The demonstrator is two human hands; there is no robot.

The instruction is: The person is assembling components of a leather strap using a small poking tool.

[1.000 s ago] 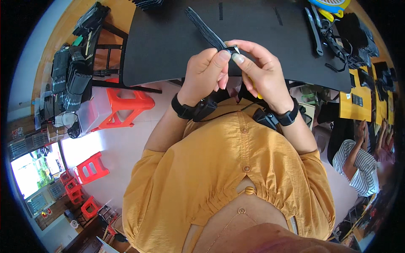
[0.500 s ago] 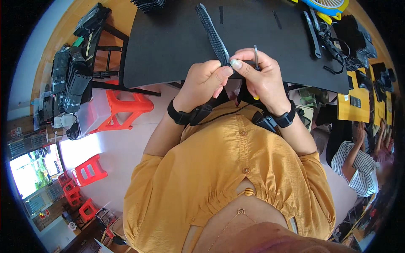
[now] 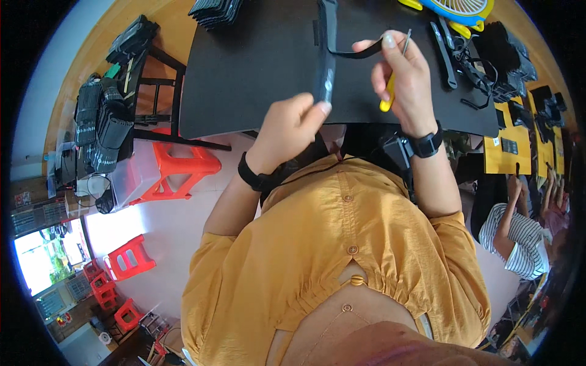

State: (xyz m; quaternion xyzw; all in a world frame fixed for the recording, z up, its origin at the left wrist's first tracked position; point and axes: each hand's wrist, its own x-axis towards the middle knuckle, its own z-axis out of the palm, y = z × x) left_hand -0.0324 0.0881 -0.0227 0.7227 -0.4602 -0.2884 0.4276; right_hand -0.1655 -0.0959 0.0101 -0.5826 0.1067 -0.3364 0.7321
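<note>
My left hand (image 3: 293, 131) is closed, thumb and fingers pinching the near end of a flat black strap (image 3: 328, 67) that runs away from me over the table. From the strap's far part, a narrow black band (image 3: 360, 54) stretches to the right. My right hand (image 3: 406, 79), raised above the table, pinches that band's end between thumb and finger. It also grips a thin yellow-handled tool (image 3: 388, 94) with a slim metal shaft; the kind of tool is unclear.
The black table (image 3: 244, 79) bears a stack of black straps (image 3: 213, 13) at the far left. At the right lie loose straps (image 3: 444, 58), black piles (image 3: 503, 58) and a blue-yellow fan (image 3: 461, 9). A red stool (image 3: 177, 171) stands left. Another person (image 3: 516, 238) sits at right.
My hands have moved apart: the right went up and to the right, drawing out the narrow band. The strap now lies straighter away from me, and the tool has tilted.
</note>
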